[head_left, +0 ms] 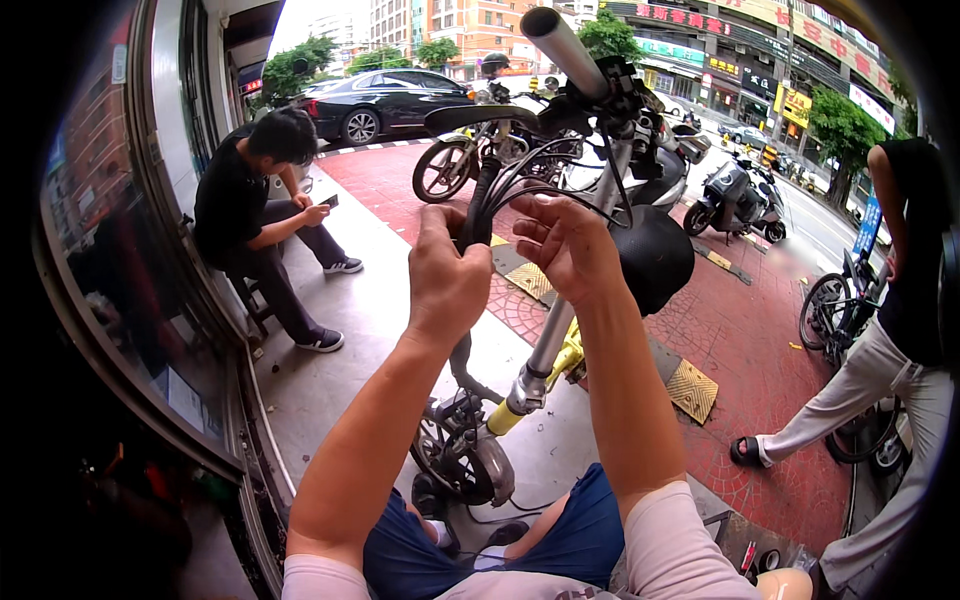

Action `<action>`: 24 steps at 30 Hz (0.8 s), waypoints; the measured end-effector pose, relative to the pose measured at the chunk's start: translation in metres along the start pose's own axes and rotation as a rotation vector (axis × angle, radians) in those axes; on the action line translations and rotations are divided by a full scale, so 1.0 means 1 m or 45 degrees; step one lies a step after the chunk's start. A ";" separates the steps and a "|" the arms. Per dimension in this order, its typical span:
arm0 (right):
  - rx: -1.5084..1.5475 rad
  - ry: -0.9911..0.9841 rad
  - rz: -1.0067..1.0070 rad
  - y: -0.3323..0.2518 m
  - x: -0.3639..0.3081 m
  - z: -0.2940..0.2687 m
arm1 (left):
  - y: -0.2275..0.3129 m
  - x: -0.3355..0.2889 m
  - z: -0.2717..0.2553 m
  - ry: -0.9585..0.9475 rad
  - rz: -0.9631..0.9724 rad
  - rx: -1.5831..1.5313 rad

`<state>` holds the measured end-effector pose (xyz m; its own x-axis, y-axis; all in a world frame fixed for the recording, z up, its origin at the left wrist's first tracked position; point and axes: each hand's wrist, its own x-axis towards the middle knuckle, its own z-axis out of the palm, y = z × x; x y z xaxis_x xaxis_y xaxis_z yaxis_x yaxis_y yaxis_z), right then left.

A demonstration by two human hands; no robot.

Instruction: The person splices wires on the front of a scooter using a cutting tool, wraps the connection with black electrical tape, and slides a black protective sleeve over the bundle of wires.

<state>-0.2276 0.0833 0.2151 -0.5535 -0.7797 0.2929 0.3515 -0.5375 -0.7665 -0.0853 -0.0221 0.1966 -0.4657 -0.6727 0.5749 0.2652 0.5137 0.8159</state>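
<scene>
My left hand [450, 275] is closed around a bundle of black cables [484, 200], thumb pressed against its dark wrapped sleeve. The cables fan out and curve up toward the handlebar [565, 52]. Beside them is my right hand [568, 245], its fingers loosely curled and apart, the index finger close to the cables; whether it touches them I cannot tell. Between my forearms slants the silver stem [550, 335] of a small bike, joined to a yellow frame part [508, 415]. Its small wheel [435, 440] stands near my feet. Below my left hand a black sleeve hangs down.
A seated person [265, 200] looks at a phone on the left, beside a glass door [130, 250]. Another person [915, 300] stands at the right by a bicycle [830, 310]. Motorcycles, a black car [385, 100] and yellow-black ramps [690, 390] lie beyond. Tape [769, 561] is low right.
</scene>
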 end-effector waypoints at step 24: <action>-0.222 0.100 -0.022 0.001 0.084 0.023 | -0.002 0.044 -0.024 -0.097 0.121 0.155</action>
<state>-0.2567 0.0097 0.2518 -0.6181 -0.7396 0.2665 0.2091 -0.4814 -0.8512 -0.0859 -0.0656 0.2221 -0.5075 -0.5779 0.6391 0.2092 0.6369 0.7420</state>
